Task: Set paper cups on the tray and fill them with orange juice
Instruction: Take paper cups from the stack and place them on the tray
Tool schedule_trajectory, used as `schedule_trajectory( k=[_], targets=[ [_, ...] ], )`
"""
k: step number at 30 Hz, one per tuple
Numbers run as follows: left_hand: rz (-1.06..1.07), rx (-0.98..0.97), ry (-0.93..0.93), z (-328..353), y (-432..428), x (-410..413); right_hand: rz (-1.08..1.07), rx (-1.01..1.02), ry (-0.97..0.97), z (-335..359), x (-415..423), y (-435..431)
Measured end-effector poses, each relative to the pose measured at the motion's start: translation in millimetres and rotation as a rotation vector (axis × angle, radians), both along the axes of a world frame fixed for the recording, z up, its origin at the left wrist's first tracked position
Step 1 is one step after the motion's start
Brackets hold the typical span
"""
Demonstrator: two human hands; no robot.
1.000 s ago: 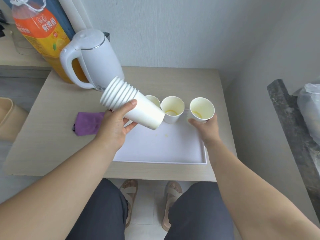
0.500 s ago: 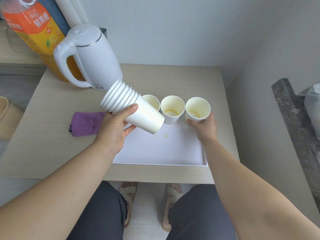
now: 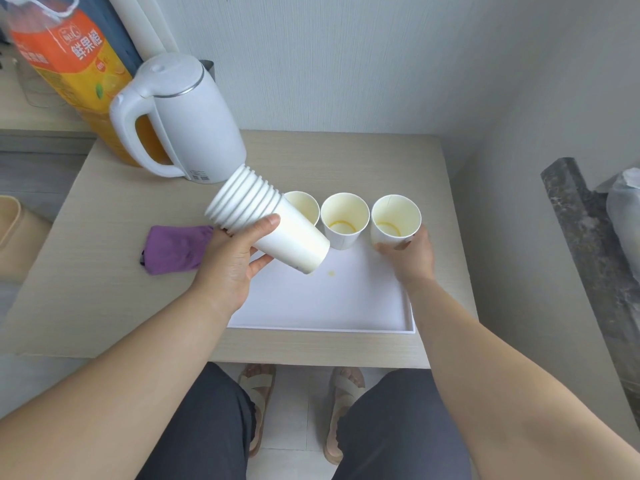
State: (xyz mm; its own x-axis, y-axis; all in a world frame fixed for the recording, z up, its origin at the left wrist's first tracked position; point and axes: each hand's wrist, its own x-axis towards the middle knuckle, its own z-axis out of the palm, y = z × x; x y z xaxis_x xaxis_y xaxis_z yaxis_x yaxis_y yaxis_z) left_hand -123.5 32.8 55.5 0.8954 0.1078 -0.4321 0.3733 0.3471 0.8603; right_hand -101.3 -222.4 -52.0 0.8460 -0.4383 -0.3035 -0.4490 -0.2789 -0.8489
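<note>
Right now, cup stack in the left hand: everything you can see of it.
The cup stack is a nest of plain white paper cups, with about eight rolled rims fanned at its upper-left end toward the kettle. It lies tilted, base pointing down-right, above the tray. The left hand wraps it, thumb on top, fingers beneath. It hides part of the leftmost cup. No juice is visible on it.

Kettle (image 3: 187, 119): white, upright at the surface's (image 3: 104, 271) back left
Purple cloth (image 3: 173, 249): crumpled, in front of the kettle
Sandals (image 3: 258, 393): on the floor below
</note>
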Motion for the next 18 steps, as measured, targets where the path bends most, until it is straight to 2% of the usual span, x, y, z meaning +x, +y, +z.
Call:
schedule_trajectory(
  k=[11, 18],
  targets=[
    [0.024, 0.015, 0.017, 0.4, 1.6, -8.2, -0.01, 0.058, 0.016, 7.4, -8.6, 0.8],
    [0.093, 0.088, -0.019, 7.2, 19.9, -15.2, -0.209, 0.079, -0.074, 34.5, -73.6, 38.6]
  ],
)
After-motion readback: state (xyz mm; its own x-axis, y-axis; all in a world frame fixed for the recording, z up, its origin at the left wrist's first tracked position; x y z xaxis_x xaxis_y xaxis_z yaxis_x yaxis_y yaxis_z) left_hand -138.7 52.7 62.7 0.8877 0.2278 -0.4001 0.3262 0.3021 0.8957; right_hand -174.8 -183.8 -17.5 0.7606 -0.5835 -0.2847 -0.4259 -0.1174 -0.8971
